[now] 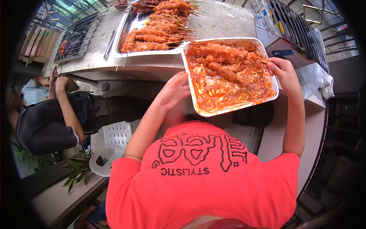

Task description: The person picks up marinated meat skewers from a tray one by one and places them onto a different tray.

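My right hand (283,73) pinches the stick end of a meat skewer (228,54) at the right rim of a white rectangular tray (234,112). The skewer's marinated raw meat lies across the far part of the tray. Red-orange marinade with chopped garlic-like bits and loose meat pieces (226,71) fills the tray below it. At the tray's left wall is my left hand (175,88), fingers spread and fingertips beside the rim; whether they press on it is hard to tell. The tray juts over the counter's front edge.
A metal tray (123,34) piled with raw meat skewers (163,28) stands behind on the concrete counter (228,17). Tongs (109,45) lie left of it, near a charcoal grill (75,37). Another person (51,123) stands at left by a white plastic chair (114,143). Boxes (286,48) flank the right.
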`<action>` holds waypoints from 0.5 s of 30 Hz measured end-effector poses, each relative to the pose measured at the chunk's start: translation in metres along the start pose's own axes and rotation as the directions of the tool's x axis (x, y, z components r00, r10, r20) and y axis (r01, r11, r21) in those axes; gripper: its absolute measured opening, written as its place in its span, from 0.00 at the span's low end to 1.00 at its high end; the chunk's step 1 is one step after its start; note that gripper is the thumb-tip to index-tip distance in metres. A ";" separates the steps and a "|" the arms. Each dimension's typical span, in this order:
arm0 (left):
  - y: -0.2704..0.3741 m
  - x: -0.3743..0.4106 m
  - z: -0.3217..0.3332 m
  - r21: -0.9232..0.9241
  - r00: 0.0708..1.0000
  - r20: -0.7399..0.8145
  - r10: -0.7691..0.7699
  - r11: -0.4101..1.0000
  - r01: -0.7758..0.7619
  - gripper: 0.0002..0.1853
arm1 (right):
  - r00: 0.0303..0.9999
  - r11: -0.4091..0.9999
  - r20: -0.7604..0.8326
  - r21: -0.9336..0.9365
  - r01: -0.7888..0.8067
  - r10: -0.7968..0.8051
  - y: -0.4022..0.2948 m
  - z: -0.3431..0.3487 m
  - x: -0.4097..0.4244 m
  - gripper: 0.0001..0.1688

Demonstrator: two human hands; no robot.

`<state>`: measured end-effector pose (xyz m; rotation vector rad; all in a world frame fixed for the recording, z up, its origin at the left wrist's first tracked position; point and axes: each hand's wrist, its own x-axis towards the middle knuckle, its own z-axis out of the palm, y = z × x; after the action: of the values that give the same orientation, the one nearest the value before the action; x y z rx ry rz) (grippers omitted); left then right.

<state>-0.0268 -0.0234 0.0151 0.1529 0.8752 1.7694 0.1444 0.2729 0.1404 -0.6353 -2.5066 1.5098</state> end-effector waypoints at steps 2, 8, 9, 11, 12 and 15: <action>0.002 0.000 0.001 0.005 1.000 -0.014 -0.024 1.000 0.024 0.21 | 0.999 0.991 0.050 0.131 -0.008 0.001 -0.013 0.006 0.002 0.12; 0.004 -0.001 0.004 0.022 1.000 0.007 -0.028 0.999 0.028 0.19 | 0.999 0.979 0.016 0.199 0.048 -0.052 -0.048 0.029 0.027 0.13; 0.004 -0.001 0.003 0.040 1.000 0.007 -0.025 0.999 0.025 0.19 | 0.996 0.980 0.001 0.180 0.086 -0.087 -0.055 0.036 0.036 0.13; 0.005 0.001 0.000 0.038 0.999 0.021 -0.038 0.999 0.037 0.19 | 0.988 0.983 -0.040 0.102 0.153 -0.150 -0.069 0.051 0.054 0.14; 0.005 0.001 0.000 0.034 0.999 0.023 -0.044 0.999 0.043 0.19 | 0.980 0.981 -0.063 0.042 0.190 -0.187 -0.069 0.057 0.069 0.14; 0.005 0.004 -0.001 0.020 0.997 0.037 -0.063 0.998 0.062 0.19 | 0.928 0.937 -0.186 -0.204 0.284 -0.322 -0.081 0.075 0.109 0.14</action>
<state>-0.0326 -0.0208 0.0162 0.1693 0.8609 1.6949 -0.0009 0.2262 0.1649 -0.3837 -2.4452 1.0628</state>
